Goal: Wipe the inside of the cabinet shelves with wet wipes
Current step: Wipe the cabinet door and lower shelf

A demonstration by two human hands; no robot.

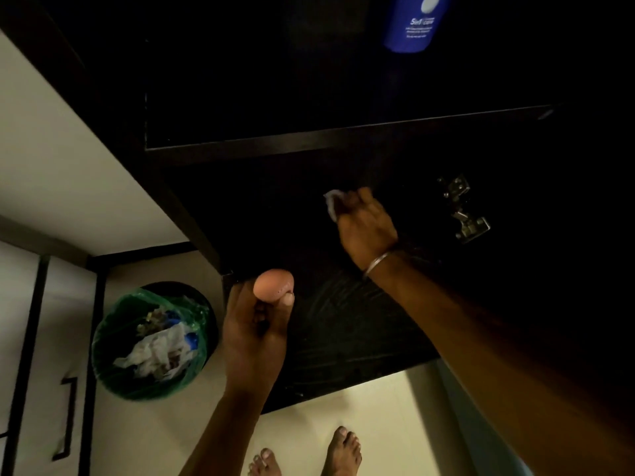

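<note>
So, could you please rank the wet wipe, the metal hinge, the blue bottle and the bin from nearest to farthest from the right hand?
1. Wet wipe, in the right hand.
2. Metal hinge, just right.
3. Blue bottle, on the shelf above.
4. Bin, on the floor, far left.

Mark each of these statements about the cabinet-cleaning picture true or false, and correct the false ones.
1. The right hand holds a wipe against the dark shelf. True.
2. The left hand holds a second wipe. False: it grips the shelf's front corner and no wipe shows in it.
3. A blue bottle stands on a higher shelf. True.
4. The bin on the floor is empty. False: its green liner holds crumpled white material and other rubbish.
5. The metal hinge lies left of the wipe. False: it is to the right of the right hand.
6. A bangle sits on the right wrist. True.
</note>
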